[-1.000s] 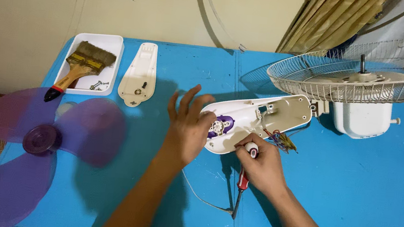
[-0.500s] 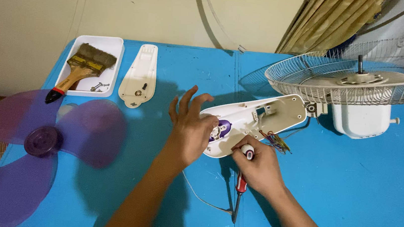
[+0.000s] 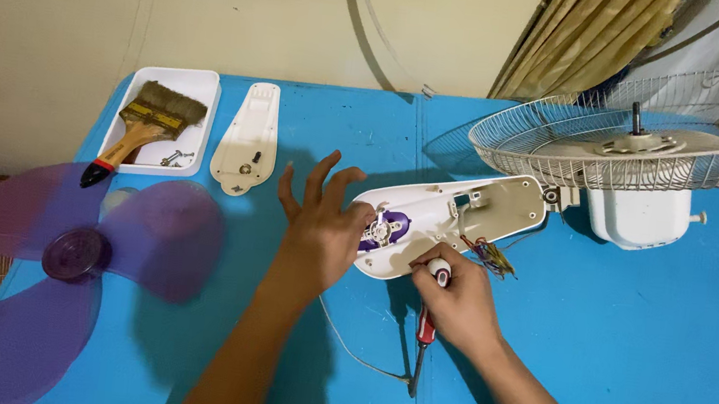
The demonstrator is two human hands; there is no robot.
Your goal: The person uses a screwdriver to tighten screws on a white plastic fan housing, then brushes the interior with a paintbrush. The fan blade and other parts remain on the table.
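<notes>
Opened cream plastic fan base shell (image 3: 451,221) lies mid blue desk (image 3: 663,367), its cover plate (image 3: 246,137) already off; left hand (image 3: 320,234) steadies it, fingers spread, while right hand (image 3: 456,301) grips red-handled screwdriver (image 3: 425,325), internals left exposed

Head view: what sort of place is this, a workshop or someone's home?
Probably a home room used for a repair, not a fitted workshop. A blue table stands against a plain wall, a curtain hangs behind, and a dismantled fan lies spread out: purple blade, wire guard, opened housing.
</notes>
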